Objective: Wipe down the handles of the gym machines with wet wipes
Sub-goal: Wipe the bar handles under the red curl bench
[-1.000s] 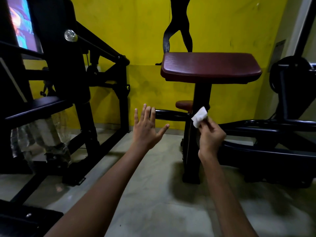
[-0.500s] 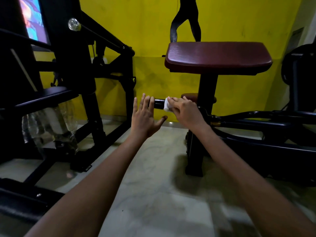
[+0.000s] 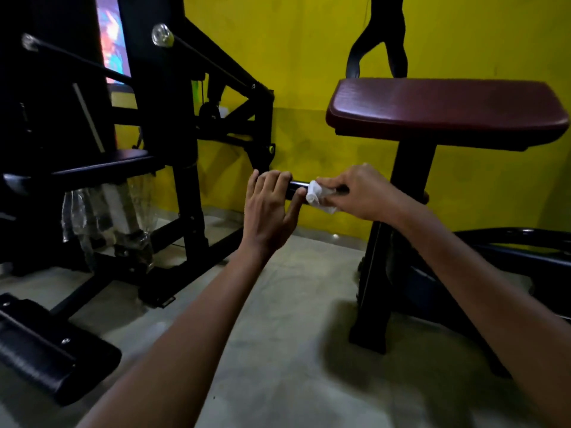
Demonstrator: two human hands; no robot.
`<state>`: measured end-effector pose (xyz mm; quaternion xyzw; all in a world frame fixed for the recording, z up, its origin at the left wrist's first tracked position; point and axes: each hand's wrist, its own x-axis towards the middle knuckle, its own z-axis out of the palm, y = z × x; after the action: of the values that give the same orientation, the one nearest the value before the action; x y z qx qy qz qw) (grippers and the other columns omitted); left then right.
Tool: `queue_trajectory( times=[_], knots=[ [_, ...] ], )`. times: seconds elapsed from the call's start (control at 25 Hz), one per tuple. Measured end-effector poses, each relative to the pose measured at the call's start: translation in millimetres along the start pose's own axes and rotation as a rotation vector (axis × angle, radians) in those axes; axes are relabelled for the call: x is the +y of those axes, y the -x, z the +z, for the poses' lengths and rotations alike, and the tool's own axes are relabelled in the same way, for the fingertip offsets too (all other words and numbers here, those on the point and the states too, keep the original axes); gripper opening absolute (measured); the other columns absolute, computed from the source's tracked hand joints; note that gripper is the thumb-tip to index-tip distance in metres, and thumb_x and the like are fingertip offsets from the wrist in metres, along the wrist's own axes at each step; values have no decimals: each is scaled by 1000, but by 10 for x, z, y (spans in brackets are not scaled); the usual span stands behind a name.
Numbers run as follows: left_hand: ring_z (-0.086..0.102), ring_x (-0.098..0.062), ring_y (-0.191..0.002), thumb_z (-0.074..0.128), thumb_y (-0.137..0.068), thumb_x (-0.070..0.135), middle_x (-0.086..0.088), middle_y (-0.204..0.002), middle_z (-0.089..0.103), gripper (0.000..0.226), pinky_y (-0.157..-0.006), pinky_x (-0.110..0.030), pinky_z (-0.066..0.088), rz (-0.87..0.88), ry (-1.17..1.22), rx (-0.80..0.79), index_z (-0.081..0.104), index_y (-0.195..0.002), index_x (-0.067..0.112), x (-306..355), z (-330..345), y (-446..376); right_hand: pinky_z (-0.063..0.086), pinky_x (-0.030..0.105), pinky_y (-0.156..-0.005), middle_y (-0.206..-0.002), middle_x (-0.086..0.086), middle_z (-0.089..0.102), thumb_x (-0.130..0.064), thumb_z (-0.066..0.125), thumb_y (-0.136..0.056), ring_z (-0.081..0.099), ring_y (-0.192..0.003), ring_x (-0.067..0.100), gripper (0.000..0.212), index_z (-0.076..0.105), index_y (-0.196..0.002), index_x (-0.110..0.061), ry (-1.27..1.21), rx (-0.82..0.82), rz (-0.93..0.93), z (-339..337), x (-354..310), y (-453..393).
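A black horizontal handle bar (image 3: 297, 189) sticks out to the left from the post of the machine with the maroon pad (image 3: 445, 103). My right hand (image 3: 360, 191) pinches a crumpled white wet wipe (image 3: 318, 196) against the bar. My left hand (image 3: 270, 211) is at the bar's free end, fingers over the top and thumb under it, holding the end. The part of the bar under both hands is hidden.
A black plate-loaded machine (image 3: 185, 125) stands at the left with a plastic-wrapped part (image 3: 105, 217) below its seat. A black padded footrest (image 3: 40, 344) lies at lower left. Another black frame (image 3: 519, 242) runs along the right. Yellow wall behind, concrete floor (image 3: 278, 304) in the middle.
My right hand carried the wipe from mid-air onto the handle bar and now presses it there. My left hand went from open in the air to holding the bar's end. The view moved closer.
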<state>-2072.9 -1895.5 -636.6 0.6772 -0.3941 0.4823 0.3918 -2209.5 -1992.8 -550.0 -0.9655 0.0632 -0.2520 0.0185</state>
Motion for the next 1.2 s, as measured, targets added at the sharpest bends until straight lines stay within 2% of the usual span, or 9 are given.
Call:
queue_trajectory(
  times=[0.16,0.28,0.44,0.6,0.72,0.8,0.92,1.08,1.2],
  knots=[
    [43,-24,-86,36,-95,34,-14,-85,57,40,-97,-34,29,80,91,6,59,-89,1,-108,52,-116,39,28,-58,-87,14,71,-22,64,-84,58,-68,19,34,64,-118,-18,9,-66,11,-121,-40,-60],
    [44,-27,-92,36,-95,39,-16,-90,57,46,-101,-36,28,58,156,-75,59,-95,-1,-125,-10,-148,46,32,-65,-81,11,70,-23,66,-83,62,-76,25,33,66,-116,-19,-34,-122,101,-182,-97,-118],
    [43,-30,-101,48,-79,37,-21,-103,57,53,-106,-42,27,64,138,-241,56,-107,-7,-49,-151,-75,40,28,-62,-86,11,65,-23,61,-87,57,-74,21,29,65,-113,-10,-36,-263,169,-220,-169,-130],
    [43,-32,-100,51,-66,32,-22,-103,56,59,-102,-47,34,-42,62,-461,54,-110,-8,133,-388,-229,44,41,-91,-126,16,56,-21,40,-98,47,-120,36,37,46,-134,-16,87,-392,167,-330,-134,-77],
    [53,-38,-98,51,-65,33,-24,-105,56,62,-100,-48,40,-92,6,-641,54,-111,-9,229,-540,-364,40,41,-96,-114,18,60,-6,43,-93,45,-119,37,29,52,-119,-15,201,-457,263,-487,-77,100],
    [51,-44,-109,63,-65,28,-29,-117,53,69,-107,-49,32,-120,-29,-775,51,-120,-11,265,-611,-438,35,33,-97,-104,17,63,-3,47,-89,52,-109,34,25,59,-107,-16,124,-471,308,-555,-143,35],
    [34,-45,-129,72,-66,20,-30,-138,37,83,-114,-47,14,-182,-75,-1022,37,-136,-8,402,-751,-647,37,29,-75,-105,17,63,-11,48,-92,56,-101,34,19,60,-106,-13,-86,-500,262,-479,-245,-261],
    [8,-32,-143,64,-76,31,-15,-152,15,92,-118,-41,-1,-207,-306,-1288,11,-148,6,512,-828,-815,35,34,-93,-141,11,43,-11,38,-97,46,-121,30,43,36,-140,-8,-45,-520,227,-313,-226,-189],
    [1,-32,-144,62,-81,34,-12,-156,8,94,-117,-44,-2,-217,-389,-1406,2,-150,11,592,-873,-914,30,30,-95,-146,8,38,0,38,-93,40,-127,29,51,34,-142,-10,-51,-463,313,-419,-162,-32]
  ],
)
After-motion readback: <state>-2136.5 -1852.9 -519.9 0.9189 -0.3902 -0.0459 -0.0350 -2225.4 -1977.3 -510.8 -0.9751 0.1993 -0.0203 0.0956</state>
